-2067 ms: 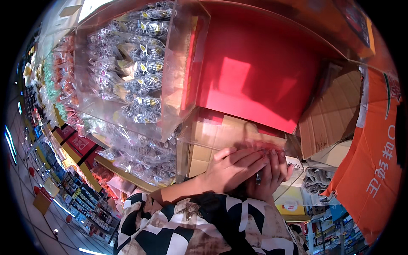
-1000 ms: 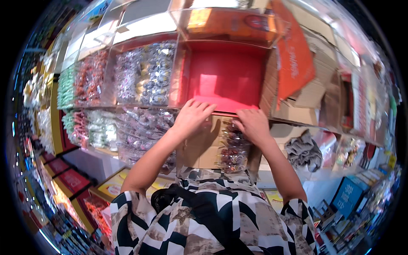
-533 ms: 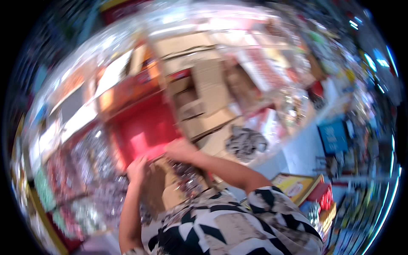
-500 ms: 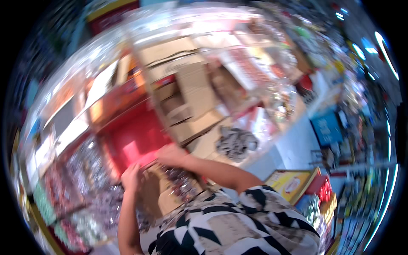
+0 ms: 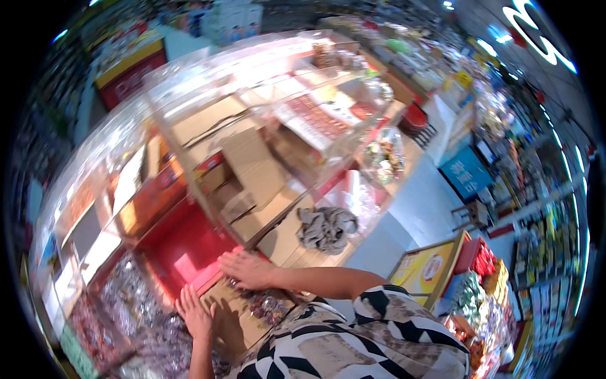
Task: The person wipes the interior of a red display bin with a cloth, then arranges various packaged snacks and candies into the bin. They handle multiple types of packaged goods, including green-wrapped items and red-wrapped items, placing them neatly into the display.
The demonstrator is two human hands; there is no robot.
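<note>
A red-lined compartment [image 5: 165, 235] lies in front of me in a clear-walled display case. My left hand [image 5: 197, 314] rests at its near left edge, fingers stretched out and apart. On its near right edge lies my right hand [image 5: 247, 270], flat with the fingers extended. Neither hand grips anything. Below the hands, close to my body, is a brown cardboard surface [image 5: 230, 321] with small wrapped pieces [image 5: 268, 307] heaped beside it. Left of my left hand, a compartment holds many shiny wrapped pieces [image 5: 128, 294].
Opened cardboard boxes [image 5: 255, 165] fill the case's middle. A crumpled grey cloth [image 5: 325, 228] lies on cardboard at the right. Beyond the walkway stand a blue box [image 5: 466, 174] and a small wooden stool [image 5: 470, 216]. A yellow-topped stand [image 5: 429, 268] is at my right.
Both hands had curled fingers at the near edge of the red compartment; now their fingers are spread. The view has shifted, and the picture is sharper.
</note>
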